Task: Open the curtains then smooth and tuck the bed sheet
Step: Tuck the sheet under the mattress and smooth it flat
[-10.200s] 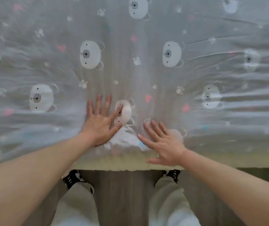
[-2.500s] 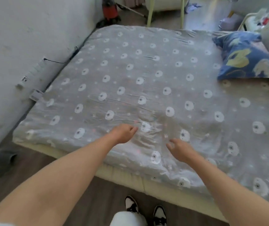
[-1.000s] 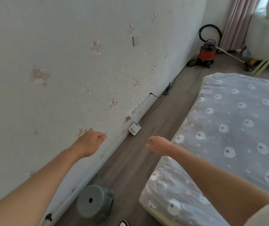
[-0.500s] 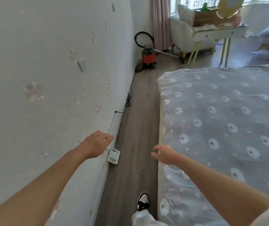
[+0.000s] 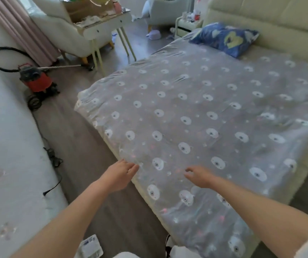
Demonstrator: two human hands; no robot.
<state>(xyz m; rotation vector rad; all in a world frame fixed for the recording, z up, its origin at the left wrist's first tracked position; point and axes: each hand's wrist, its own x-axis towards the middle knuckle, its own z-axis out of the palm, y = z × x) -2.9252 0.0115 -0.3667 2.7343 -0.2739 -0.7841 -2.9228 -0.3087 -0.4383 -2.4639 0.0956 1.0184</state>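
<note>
Hands reach over the bed sheet (image 5: 196, 112) near its left edge: left hand (image 5: 118, 174) and right hand (image 5: 198, 175) both loosely spread, grasping nothing.

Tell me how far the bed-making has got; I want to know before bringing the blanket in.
Done, apparently: the pink curtain is bunched aside, and the grey bear-print sheet lies mostly smooth. In hand: the left hand reaches the sheet's near edge and the right hand hovers just above the sheet, neither gripping anything. Left: that side edge looks rumpled and loose over the mattress, so tucking seems unfinished.
</note>
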